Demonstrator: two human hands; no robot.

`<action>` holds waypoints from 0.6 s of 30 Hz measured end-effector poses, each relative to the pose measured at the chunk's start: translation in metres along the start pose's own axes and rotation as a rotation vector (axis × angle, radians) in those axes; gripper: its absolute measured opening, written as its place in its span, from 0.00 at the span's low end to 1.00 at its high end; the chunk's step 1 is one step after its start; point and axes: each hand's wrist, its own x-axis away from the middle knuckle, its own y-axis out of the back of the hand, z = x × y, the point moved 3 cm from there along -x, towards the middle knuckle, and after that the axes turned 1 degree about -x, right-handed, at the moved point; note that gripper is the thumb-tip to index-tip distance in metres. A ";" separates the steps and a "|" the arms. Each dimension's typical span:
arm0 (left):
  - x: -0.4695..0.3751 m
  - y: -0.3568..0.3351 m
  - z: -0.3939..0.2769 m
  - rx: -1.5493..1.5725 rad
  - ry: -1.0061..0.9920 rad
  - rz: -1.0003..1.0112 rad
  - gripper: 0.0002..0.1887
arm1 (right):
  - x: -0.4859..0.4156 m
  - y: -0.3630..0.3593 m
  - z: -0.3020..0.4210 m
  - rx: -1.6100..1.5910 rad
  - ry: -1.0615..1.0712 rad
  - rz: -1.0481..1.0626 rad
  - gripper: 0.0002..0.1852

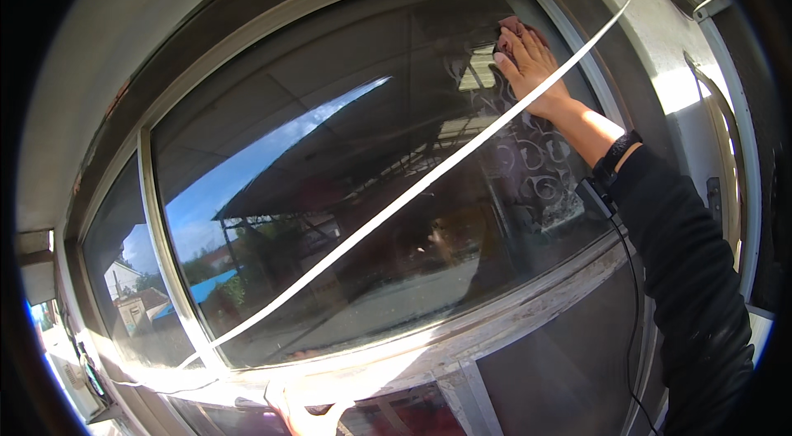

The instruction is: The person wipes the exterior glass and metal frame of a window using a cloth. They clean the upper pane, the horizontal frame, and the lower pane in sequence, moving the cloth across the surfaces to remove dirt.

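Observation:
My right hand [531, 68] presses a crumpled reddish-brown cloth [511, 24] against the upper right part of a large window pane [346, 145]. Its fingers lie spread over the cloth, and part of the cloth is hidden beneath them. Curled whitish smear marks [539, 157] run down the glass below this hand. At the bottom, my left hand [303, 416] is by the pale ledge [377, 368] under the pane, thumb and fingers apart. Strong sunlight washes out its outline, and nothing shows in its grasp.
A white cord [396, 207] stretches diagonally before the window, passing in front of my right wrist. A thin black cable [635, 312] hangs from a device [594, 196] at my right forearm. Lower panes [550, 368] sit under the ledge. A white box [73, 377] stands far left.

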 end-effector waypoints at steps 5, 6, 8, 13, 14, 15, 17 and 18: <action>-0.019 0.012 -0.030 0.227 0.003 -0.017 0.40 | -0.037 -0.045 0.108 -0.051 -0.019 0.028 0.46; -0.023 0.015 -0.035 0.238 -0.052 -0.104 0.40 | -0.038 -0.054 0.146 -0.058 0.051 0.066 0.47; -0.030 0.018 -0.042 0.082 -0.293 -0.029 0.48 | -0.024 -0.067 0.229 -0.172 0.192 0.075 0.47; -0.038 0.022 -0.048 0.017 -0.233 -0.113 0.56 | 0.010 -0.074 0.413 -0.257 0.388 0.206 0.48; -0.040 0.022 -0.049 0.028 -0.239 -0.112 0.57 | 0.020 -0.075 0.446 -0.223 0.430 0.273 0.47; -0.040 0.023 -0.050 0.006 -0.237 -0.117 0.57 | 0.033 -0.072 0.476 -0.286 0.485 0.268 0.47; -0.041 0.024 -0.052 -0.017 -0.220 -0.127 0.57 | 0.059 -0.068 0.528 -0.338 0.578 0.367 0.47; -0.041 0.024 -0.052 -0.007 -0.207 -0.119 0.57 | 0.073 -0.065 0.551 -0.369 0.624 0.419 0.47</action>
